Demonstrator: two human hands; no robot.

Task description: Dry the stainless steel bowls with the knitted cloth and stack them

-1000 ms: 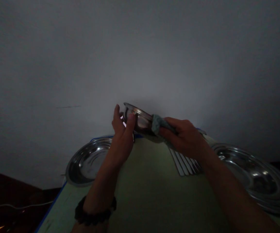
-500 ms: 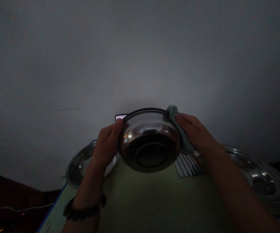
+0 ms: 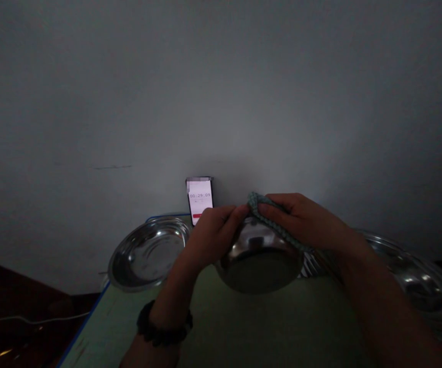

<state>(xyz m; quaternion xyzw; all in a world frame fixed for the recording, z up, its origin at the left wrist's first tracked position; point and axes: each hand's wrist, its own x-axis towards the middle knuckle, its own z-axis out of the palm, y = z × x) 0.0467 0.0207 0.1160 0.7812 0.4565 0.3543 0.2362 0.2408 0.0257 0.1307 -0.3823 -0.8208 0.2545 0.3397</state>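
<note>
A shiny steel bowl (image 3: 261,260) is held up tilted over the table, its outer side and base facing me. My left hand (image 3: 215,232) is closed on the bowl's far left rim, thumb reaching along the edge. My right hand (image 3: 301,217) presses a folded green cloth (image 3: 272,222) over the rim and right side of the bowl, fingers closed round it. The two hands nearly meet at the top of the rim. The inside of the bowl is hidden from me.
On the left of the green table (image 3: 213,327) lies a wide steel basin (image 3: 149,255). Several flat-handled utensils (image 3: 312,266) lie behind the bowl. Large stacked steel basins (image 3: 416,281) are at right. A phone (image 3: 201,197) showing a timer leans on the wall (image 3: 221,102).
The bowl has come down and slightly right. My left hand slid rightward along the rim toward the cloth, and my right hand shifted left. The phone and left basin are now more exposed.
</note>
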